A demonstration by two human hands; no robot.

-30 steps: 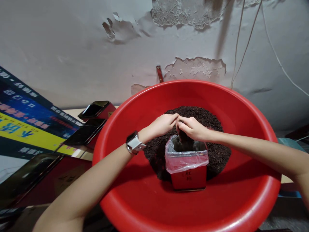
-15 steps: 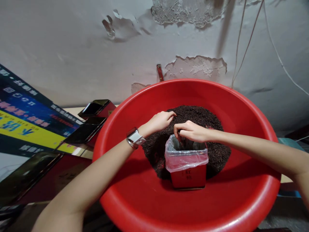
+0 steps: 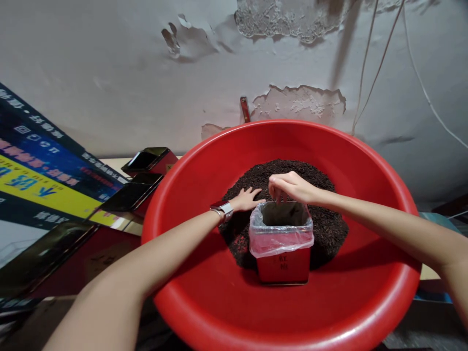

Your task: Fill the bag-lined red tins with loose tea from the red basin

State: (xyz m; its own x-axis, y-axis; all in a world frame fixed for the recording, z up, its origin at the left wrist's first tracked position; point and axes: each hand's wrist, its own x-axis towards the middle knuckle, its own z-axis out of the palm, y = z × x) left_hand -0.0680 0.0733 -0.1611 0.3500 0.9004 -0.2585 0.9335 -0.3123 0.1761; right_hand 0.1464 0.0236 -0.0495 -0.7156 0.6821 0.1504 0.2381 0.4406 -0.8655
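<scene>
A heap of loose dark tea leaves (image 3: 321, 183) lies in a big red plastic basin (image 3: 204, 302). In front of the heap, inside the basin, stands a red tin (image 3: 283, 267) with dark lettering. A clear plastic bag (image 3: 281, 242) lines it and folds down over its rim. My left hand (image 3: 247, 199) rests on the leaves just left of the tin, fingers spread. Above the back of the tin's mouth is my right hand (image 3: 288, 185), fingers curled downward and drawn together; what they hold, if anything, is hidden. A watch (image 3: 224, 208) sits on my left wrist.
Left of the basin stand several dark-topped red tins (image 3: 133, 192) and a printed sign board (image 3: 40, 180). A peeling wall (image 3: 127, 78) rises close behind, with thin cables (image 3: 380, 63) hanging at the right.
My left hand has moved down onto the leaves beside the tin and spread its fingers. The right hand has risen from the bag's mouth, back and slightly right.
</scene>
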